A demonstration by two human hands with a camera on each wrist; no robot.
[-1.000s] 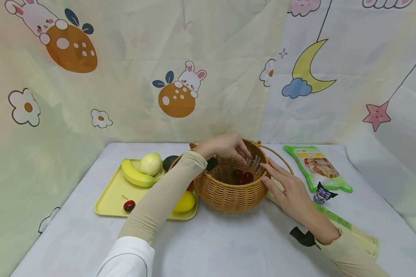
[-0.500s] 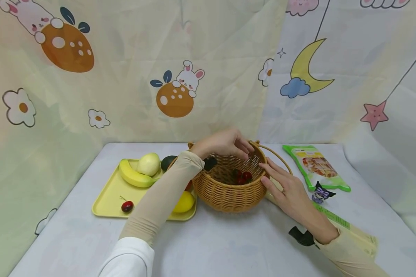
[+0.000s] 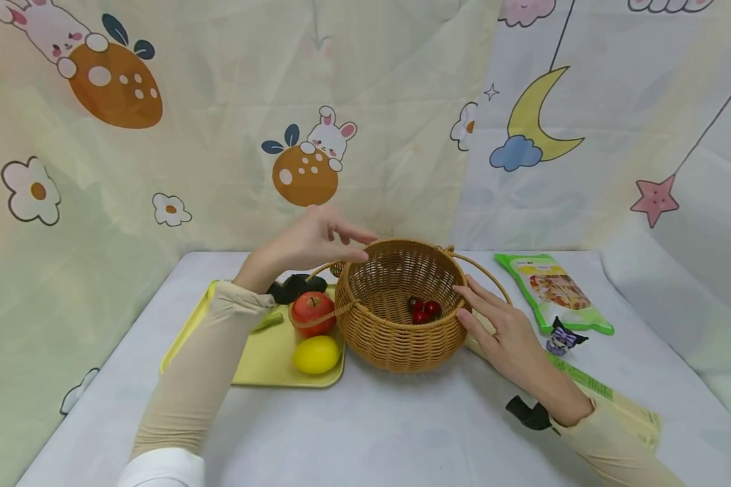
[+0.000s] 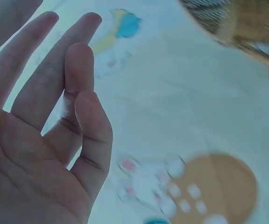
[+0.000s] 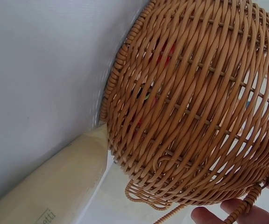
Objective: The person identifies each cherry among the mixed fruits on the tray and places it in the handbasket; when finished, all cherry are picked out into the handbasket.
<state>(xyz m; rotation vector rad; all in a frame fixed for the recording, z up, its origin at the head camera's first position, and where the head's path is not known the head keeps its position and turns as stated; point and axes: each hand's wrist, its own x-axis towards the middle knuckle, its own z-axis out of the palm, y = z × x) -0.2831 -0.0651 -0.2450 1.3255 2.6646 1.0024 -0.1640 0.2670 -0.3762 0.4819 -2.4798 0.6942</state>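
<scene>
A brown wicker basket stands mid-table, with several dark red cherries inside. My left hand hovers above and left of its rim. Its fingers are extended and hold nothing, as the left wrist view also shows. My right hand rests its fingertips on the basket's right rim, near the handle. On the yellow tray, left of the basket, lie a lemon, a round red fruit and a banana's tip. My left arm covers the rest of the tray.
A green snack bag lies at the back right, with a small purple figurine in front. A long beige packet runs under my right arm and reaches the basket. Printed cloth hangs behind the table.
My left hand has risen out from over the basket and moved left, fingers now extended. Its arm uncovers the lemon and red fruit and hides most of the banana. My right hand stays at the rim.
</scene>
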